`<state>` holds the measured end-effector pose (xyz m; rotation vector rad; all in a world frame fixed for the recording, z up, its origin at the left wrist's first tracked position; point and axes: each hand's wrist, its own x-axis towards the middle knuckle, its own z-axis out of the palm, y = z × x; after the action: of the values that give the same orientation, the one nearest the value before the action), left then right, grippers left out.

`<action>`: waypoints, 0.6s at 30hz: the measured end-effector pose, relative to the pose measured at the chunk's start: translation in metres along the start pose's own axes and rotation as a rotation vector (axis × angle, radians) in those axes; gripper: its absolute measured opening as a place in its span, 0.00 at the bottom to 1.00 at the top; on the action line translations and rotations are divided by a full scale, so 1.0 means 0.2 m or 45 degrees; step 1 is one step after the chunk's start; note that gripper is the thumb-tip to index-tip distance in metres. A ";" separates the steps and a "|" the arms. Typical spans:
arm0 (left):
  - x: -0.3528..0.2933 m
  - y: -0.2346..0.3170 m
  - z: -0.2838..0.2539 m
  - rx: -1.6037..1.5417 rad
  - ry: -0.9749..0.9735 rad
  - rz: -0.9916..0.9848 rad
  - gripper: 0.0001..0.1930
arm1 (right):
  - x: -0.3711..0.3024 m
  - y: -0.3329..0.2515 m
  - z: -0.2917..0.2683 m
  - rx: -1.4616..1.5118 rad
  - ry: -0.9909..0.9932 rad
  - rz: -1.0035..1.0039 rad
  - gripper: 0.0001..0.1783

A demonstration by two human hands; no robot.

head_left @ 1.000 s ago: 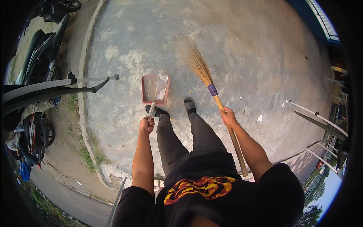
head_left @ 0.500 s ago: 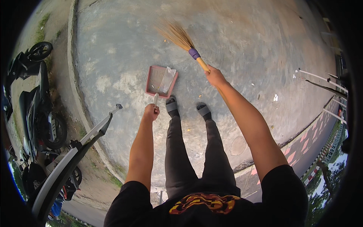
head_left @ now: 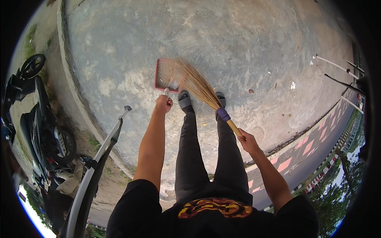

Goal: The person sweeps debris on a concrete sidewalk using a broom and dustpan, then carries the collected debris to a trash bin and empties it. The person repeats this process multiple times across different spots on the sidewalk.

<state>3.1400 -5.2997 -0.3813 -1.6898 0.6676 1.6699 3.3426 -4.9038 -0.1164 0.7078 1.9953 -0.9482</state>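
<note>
My left hand point(head_left: 163, 104) grips the thin handle of a red dustpan point(head_left: 164, 75) that rests on the grey concrete ground just ahead of my feet. My right hand point(head_left: 248, 141) holds the wooden stick of a straw broom point(head_left: 197, 84), below its purple binding. The broom's bristles fan out to the upper left and reach the mouth of the dustpan. My two feet in dark sandals stand right behind the pan, one under the bristles.
Small bits of litter point(head_left: 292, 85) lie scattered on the concrete to the right. A kerb point(head_left: 75, 91) curves along the left, with parked motorbikes point(head_left: 37, 123) beyond it. A road with red and white paving point(head_left: 305, 148) runs at lower right.
The broom has swung back from the far ground toward me, its bristles now at the dustpan. My right arm has pulled in. The view has turned slightly.
</note>
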 end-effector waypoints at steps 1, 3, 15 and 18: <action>-0.02 -0.02 -0.01 -0.006 0.007 0.000 0.08 | -0.01 -0.02 -0.02 0.045 0.006 0.082 0.29; -0.08 -0.04 -0.06 -0.035 0.003 -0.010 0.09 | 0.12 -0.14 -0.03 0.055 0.123 -0.081 0.28; 0.05 -0.05 -0.23 -0.271 -0.120 -0.069 0.06 | 1.64 -1.12 0.07 -0.489 0.120 -0.245 0.28; 0.04 -0.02 -0.20 -0.230 -0.057 -0.041 0.05 | 1.26 -0.81 0.10 -0.592 0.013 -0.167 0.27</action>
<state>3.1702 -5.3258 -0.3892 -1.7717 0.4782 1.7844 3.1000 -4.9758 -0.2762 0.3259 2.1819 -0.5176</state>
